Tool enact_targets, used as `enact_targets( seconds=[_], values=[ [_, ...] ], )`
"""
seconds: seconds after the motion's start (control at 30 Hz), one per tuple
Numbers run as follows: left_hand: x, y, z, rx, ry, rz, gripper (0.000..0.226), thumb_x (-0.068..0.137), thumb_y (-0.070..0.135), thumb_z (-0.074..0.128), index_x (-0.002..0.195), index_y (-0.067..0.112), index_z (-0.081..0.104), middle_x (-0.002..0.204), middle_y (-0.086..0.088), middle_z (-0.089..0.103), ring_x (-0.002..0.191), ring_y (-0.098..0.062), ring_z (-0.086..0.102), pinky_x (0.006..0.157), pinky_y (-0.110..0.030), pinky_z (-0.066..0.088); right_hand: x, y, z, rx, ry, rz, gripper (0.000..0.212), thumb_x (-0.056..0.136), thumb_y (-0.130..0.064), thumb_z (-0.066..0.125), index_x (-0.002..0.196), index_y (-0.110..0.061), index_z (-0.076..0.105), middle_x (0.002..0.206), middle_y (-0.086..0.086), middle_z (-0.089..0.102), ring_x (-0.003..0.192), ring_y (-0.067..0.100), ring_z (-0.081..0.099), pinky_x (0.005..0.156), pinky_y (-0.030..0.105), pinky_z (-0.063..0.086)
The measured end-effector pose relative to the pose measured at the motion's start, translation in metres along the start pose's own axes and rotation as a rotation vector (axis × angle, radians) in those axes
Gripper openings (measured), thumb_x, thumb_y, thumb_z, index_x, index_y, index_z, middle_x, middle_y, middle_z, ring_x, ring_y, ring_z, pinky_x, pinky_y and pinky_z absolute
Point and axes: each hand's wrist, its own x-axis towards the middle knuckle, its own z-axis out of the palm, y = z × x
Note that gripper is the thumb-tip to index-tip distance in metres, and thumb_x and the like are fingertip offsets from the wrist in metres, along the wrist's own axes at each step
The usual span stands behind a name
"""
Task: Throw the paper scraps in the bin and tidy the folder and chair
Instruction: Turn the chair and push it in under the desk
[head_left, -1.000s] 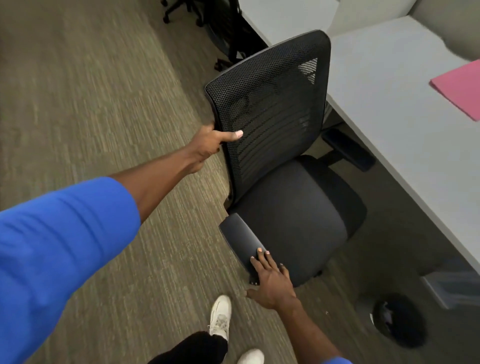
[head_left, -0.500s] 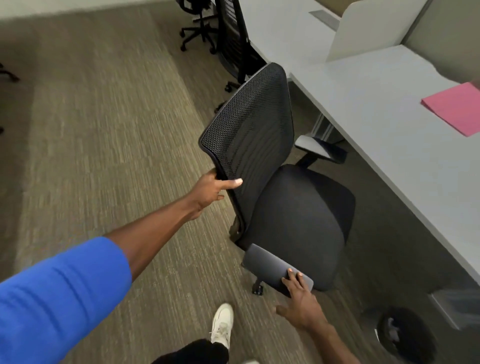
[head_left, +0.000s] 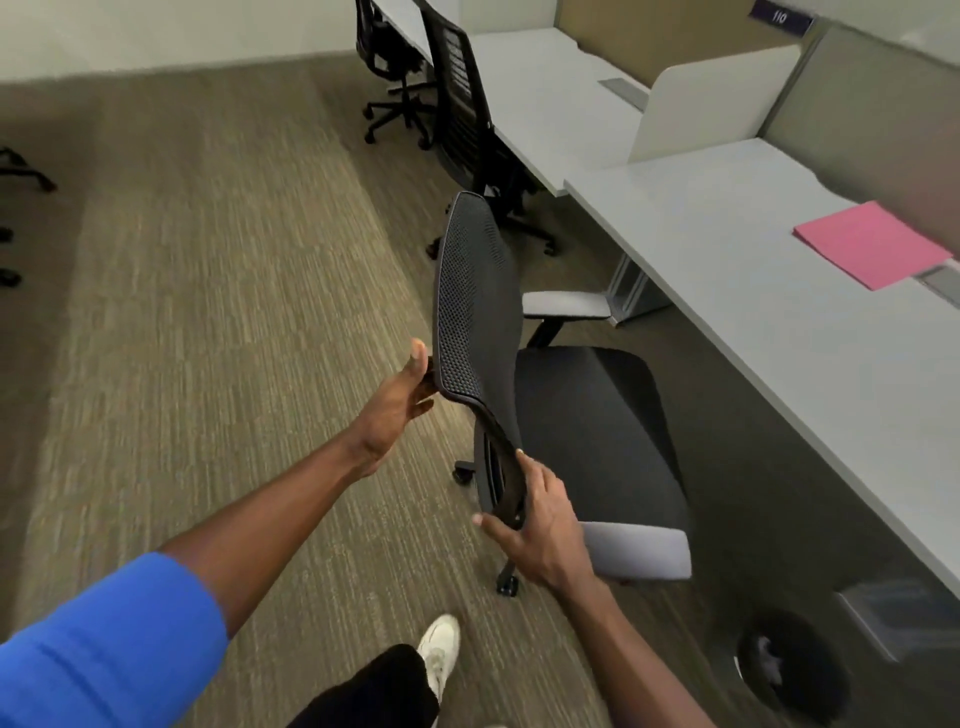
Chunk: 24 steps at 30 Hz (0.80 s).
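Note:
A black mesh-backed office chair (head_left: 587, 415) stands on the carpet, its seat facing the grey desk (head_left: 753, 332) on the right. My left hand (head_left: 400, 400) grips the left edge of the backrest. My right hand (head_left: 540, 525) holds the lower right edge of the backrest, just behind the grey armrest. A pink folder (head_left: 872, 244) lies flat on the desk at the far right. A round black bin (head_left: 789, 665) with white paper scraps inside stands on the floor under the desk at the lower right.
Two more black office chairs (head_left: 467, 119) stand at the neighbouring desk further back. White divider panels (head_left: 711, 104) rise behind the desks. A grey box (head_left: 898, 618) sits under the desk beside the bin. My white shoe (head_left: 439, 649) is on the carpet below the chair.
The chair has turned so its seat faces the desk. My right hand left the armrest and took the lower edge of the backrest. My left hand stayed on the backrest.

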Motion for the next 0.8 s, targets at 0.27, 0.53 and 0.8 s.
enact_targets(
  seconds=[0.27, 0.53, 0.8],
  values=[
    [0.022, 0.025, -0.026, 0.101, 0.035, 0.129, 0.125, 0.064, 0.102, 0.053, 0.159, 0.021, 0.041, 0.158, 0.006, 0.051, 0.149, -0.01, 0.043, 0.13, -0.045, 0.029, -0.014, -0.081, -0.013, -0.046, 0.513, -0.012, 0.087, 0.091, -0.081, 0.05, 0.154, -0.023, 0.037, 0.151, 0.0, 0.047, 0.139, 0.017, 0.046, 0.112, 0.043, 0.046],
    [0.11, 0.045, -0.051, 0.356, -0.008, 0.16, 0.12, 0.073, 0.08, 0.077, 0.165, 0.033, 0.018, 0.174, -0.003, 0.029, 0.16, -0.019, 0.03, 0.131, -0.05, 0.029, 0.001, -0.116, -0.027, -0.32, 0.734, 0.183, 0.058, 0.1, -0.073, 0.04, 0.121, -0.023, 0.061, 0.113, -0.001, 0.063, 0.103, 0.021, 0.058, 0.084, 0.039, 0.049],
    [0.167, 0.05, -0.088, 0.977, -0.187, 0.473, 0.118, 0.069, 0.103, 0.043, 0.159, 0.026, 0.039, 0.177, -0.003, 0.003, 0.164, -0.025, -0.014, 0.132, -0.059, 0.015, 0.003, -0.12, -0.024, -0.553, 0.692, 0.449, 0.073, 0.095, -0.084, 0.032, 0.109, -0.019, 0.064, 0.098, 0.004, 0.067, 0.09, 0.026, 0.062, 0.079, 0.044, 0.051]
  ],
)
